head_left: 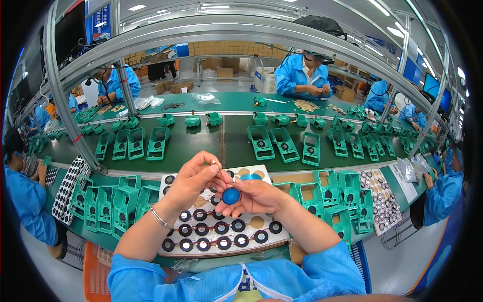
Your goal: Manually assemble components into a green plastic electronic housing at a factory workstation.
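A small round part with a shiny blue face (231, 196) rests on the fingers of my right hand (259, 194), whose thumb presses at its upper edge. Above and to the left of it, my left hand (193, 178) has thumb and forefinger pinched together, with what look like thin reddish wires running from the pinch toward the blue-faced part. Both hands are over a white foam tray (279, 239). Rows of small round black speakers (222, 228) with pale centres and reddish wires sit in the tray, partly hidden by my hands. Several round tray spots show tan.
Green plastic housings (124, 206) stand left of the tray, and more green housings (349, 189) stand at its right. Beyond runs a dark green conveyor belt (211, 146) carrying further housings. A metal frame (226, 31) spans overhead. People in blue work at both sides and across the belt.
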A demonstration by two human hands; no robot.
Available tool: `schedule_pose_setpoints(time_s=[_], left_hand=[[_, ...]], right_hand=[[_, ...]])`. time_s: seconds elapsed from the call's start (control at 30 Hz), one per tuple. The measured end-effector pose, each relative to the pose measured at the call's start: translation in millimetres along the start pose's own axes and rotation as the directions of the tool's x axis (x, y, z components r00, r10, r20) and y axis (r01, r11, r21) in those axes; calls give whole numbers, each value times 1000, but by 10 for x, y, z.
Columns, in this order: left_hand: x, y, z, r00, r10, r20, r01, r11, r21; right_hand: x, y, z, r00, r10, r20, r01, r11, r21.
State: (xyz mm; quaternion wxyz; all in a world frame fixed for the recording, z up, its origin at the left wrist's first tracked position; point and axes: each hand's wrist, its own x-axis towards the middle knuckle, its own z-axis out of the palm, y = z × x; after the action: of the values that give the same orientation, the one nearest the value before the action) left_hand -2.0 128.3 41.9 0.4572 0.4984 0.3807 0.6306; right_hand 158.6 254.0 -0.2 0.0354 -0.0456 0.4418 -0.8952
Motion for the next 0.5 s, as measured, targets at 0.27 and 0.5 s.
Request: schedule_pose_setpoints(time_s=[0.27, 0.5], left_hand=[[101, -59, 240, 992, 103, 70, -112, 984, 136], [-35, -101, 219, 994, -107, -12, 105, 935, 338]], right_hand=[[-277, 4, 165, 996, -71, -51, 70, 997, -31], [-459, 87, 364, 726, -624, -288, 37, 454, -890]])
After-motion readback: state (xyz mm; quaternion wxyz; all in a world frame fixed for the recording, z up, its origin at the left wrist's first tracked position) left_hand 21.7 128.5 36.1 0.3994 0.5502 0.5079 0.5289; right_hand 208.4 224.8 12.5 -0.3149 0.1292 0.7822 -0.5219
